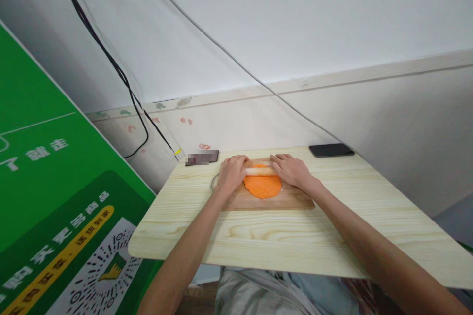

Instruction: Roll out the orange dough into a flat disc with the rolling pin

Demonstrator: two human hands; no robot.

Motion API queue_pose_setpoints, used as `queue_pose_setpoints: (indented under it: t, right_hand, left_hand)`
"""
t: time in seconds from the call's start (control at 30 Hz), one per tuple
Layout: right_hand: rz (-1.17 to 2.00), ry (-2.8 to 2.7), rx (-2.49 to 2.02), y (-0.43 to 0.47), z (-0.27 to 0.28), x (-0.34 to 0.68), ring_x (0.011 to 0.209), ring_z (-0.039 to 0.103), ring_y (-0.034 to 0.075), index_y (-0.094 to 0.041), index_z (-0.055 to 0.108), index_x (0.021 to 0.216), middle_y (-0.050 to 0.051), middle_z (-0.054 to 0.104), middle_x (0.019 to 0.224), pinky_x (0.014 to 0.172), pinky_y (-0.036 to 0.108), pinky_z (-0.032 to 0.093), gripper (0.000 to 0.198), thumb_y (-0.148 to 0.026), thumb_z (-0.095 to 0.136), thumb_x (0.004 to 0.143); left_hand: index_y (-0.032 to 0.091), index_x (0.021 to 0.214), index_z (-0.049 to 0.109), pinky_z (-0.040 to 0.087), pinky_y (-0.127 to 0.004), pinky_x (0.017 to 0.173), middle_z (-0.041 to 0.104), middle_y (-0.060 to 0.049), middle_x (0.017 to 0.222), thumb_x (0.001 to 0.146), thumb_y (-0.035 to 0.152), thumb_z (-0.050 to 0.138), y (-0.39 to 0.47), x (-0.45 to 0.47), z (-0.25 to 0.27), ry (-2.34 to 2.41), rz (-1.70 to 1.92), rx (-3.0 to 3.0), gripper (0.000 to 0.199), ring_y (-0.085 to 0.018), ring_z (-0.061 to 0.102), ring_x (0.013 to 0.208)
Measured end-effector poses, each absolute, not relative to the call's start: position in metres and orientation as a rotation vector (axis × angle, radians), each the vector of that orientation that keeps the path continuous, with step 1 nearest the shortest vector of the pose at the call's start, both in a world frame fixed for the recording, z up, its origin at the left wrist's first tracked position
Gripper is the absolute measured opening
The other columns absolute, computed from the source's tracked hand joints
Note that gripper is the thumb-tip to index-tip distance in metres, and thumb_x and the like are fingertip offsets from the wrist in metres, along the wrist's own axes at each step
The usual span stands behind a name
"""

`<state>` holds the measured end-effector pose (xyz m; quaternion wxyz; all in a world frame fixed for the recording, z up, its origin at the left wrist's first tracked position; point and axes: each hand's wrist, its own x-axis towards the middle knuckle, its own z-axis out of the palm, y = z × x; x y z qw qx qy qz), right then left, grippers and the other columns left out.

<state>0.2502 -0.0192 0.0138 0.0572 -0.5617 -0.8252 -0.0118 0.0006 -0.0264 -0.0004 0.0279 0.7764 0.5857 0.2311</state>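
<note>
A pale wooden rolling pin (260,172) lies crosswise over a flat, roundish orange sheet of dough (263,189). Most of the dough shows on the near side of the pin, with a small strip beyond it. My left hand (232,172) is closed over the pin's left end, and my right hand (290,170) grips the right end; both ends are hidden under the hands. Beneath the dough is a brown wooden cutting board (273,204) with a metal ring handle (213,182) at its left side.
The light wood-grain table (254,243) stands against a white wall. A black phone (331,150) lies at the back right, and a dark, partly blurred flat object (202,158) at the back left. Cables (114,61) hang on the wall; a green printed panel (74,172) leans at left.
</note>
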Motion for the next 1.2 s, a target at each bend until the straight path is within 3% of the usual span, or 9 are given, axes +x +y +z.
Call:
queue_pose_setpoints:
  t: [0.17, 0.27, 0.4, 0.7, 0.87, 1.2]
  right_hand:
    - [-0.048, -2.498, -1.708, -0.021, 0.011, 0.251, 0.14, 0.058, 0.03, -0.018, 0.057, 0.155, 0.014, 0.064, 0.156, 0.105, 0.041, 0.052, 0.057, -0.035, 0.022, 0.113]
    - [-0.067, -2.502, -1.72, -0.023, 0.013, 0.25, 0.137, 0.06, 0.031, -0.019, 0.057, 0.154, 0.015, 0.066, 0.151, 0.102, 0.041, 0.053, 0.056, -0.036, 0.023, 0.114]
    - [-0.077, -2.517, -1.722, -0.027, 0.019, 0.248, 0.135, 0.06, 0.032, -0.016, 0.057, 0.153, 0.016, 0.067, 0.149, 0.1, 0.042, 0.053, 0.055, -0.035, 0.023, 0.113]
    - [-0.044, -2.529, -1.718, -0.033, 0.026, 0.246, 0.138, 0.058, 0.032, -0.018, 0.061, 0.15, 0.017, 0.065, 0.151, 0.102, 0.042, 0.052, 0.055, -0.035, 0.024, 0.113]
    - [-0.013, -2.483, -1.748, -0.027, 0.022, 0.246, 0.134, 0.061, 0.032, -0.019, 0.061, 0.15, 0.017, 0.068, 0.148, 0.099, 0.042, 0.052, 0.055, -0.038, 0.025, 0.113]
    - [-0.01, -2.466, -1.783, -0.023, 0.026, 0.243, 0.13, 0.061, 0.034, -0.018, 0.064, 0.15, 0.018, 0.07, 0.144, 0.1, 0.045, 0.05, 0.057, -0.038, 0.027, 0.111]
  left_hand:
    - [0.027, 0.133, 0.068, 0.048, -0.037, 0.116, 0.073, -0.006, 0.141, 0.096, 0.008, 0.05, -0.028, 0.012, 0.014, 1.878, 0.508, 2.419, 0.045, -0.023, 0.064, 0.131]
    - [0.025, 0.136, 0.067, 0.05, -0.044, 0.112, 0.072, -0.012, 0.139, 0.107, 0.023, 0.044, -0.028, 0.02, 0.022, 1.993, 0.318, 2.437, 0.037, -0.029, 0.063, 0.132]
    - [0.023, 0.132, 0.069, 0.049, -0.048, 0.11, 0.072, -0.015, 0.134, 0.116, 0.043, 0.03, -0.039, 0.026, 0.026, 1.999, 0.256, 2.513, 0.047, -0.031, 0.062, 0.131]
    - [0.019, 0.133, 0.067, 0.04, -0.048, 0.121, 0.069, -0.015, 0.137, 0.116, 0.041, 0.027, -0.067, 0.022, 0.003, 1.968, 0.45, 2.556, 0.049, -0.031, 0.055, 0.138]
    - [0.02, 0.133, 0.069, 0.044, -0.047, 0.117, 0.071, -0.015, 0.136, 0.11, 0.029, 0.035, -0.051, 0.024, 0.012, 2.046, 0.295, 2.465, 0.042, -0.031, 0.059, 0.132]
    - [0.026, 0.138, 0.071, 0.046, -0.054, 0.115, 0.067, -0.015, 0.145, 0.108, 0.035, 0.032, -0.015, 0.024, 0.027, 2.075, 0.124, 2.262, 0.05, -0.034, 0.059, 0.137]
